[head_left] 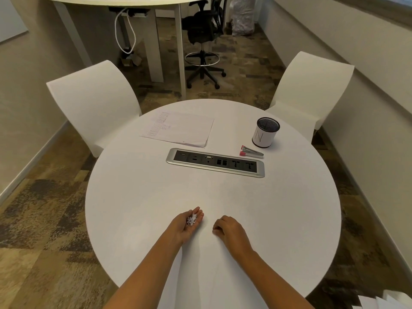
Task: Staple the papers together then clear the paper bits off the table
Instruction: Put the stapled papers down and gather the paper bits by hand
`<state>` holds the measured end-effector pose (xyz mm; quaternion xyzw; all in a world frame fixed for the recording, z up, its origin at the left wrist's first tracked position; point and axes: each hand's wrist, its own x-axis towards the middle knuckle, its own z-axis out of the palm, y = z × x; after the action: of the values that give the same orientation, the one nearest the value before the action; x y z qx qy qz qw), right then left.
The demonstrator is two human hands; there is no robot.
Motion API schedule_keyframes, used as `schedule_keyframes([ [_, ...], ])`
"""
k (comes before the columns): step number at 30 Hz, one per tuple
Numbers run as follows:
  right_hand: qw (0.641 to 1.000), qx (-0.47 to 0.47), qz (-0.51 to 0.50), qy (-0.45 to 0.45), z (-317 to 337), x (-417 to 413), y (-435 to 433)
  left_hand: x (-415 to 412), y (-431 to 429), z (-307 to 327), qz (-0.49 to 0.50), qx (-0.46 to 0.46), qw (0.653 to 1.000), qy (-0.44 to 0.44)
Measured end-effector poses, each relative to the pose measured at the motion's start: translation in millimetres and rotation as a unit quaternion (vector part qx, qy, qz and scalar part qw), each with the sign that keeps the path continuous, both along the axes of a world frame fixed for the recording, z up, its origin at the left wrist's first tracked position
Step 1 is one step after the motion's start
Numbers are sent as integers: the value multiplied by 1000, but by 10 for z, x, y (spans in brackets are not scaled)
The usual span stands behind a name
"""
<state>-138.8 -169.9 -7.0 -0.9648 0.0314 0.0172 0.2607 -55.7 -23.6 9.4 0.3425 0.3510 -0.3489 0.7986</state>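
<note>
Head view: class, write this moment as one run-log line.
left hand: palm up, cupping paper bits | right hand: curled on table | papers: far side | stapler: beside pen cup

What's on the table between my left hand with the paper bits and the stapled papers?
Head view: bare white table between the left hand and the papers; the socket strip sits just right of that line.

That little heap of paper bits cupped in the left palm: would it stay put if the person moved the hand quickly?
Probably not. The paper bits look tiny and loose, so likely very light and apt to scatter. The left hand lies open, palm up, with nothing covering them. Tilting it would probably spill them onto the table.
</note>
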Motion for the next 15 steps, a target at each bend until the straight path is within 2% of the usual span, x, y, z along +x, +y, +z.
schedule_keyframes([
  [7,984,-161,78,10,80,37,75,-14,-25,19,-6,-1,1000,1],
  [11,989,-134,51,21,41,27,95,-30,-30,27,-12,3,1000,-4],
  [13,996,-79,3,39,11,90,41,-37,-37,31,-10,5,1000,0],
  [15,993,21,-93,70,48,171,21,-46,-44,35,-14,8,1000,1],
])
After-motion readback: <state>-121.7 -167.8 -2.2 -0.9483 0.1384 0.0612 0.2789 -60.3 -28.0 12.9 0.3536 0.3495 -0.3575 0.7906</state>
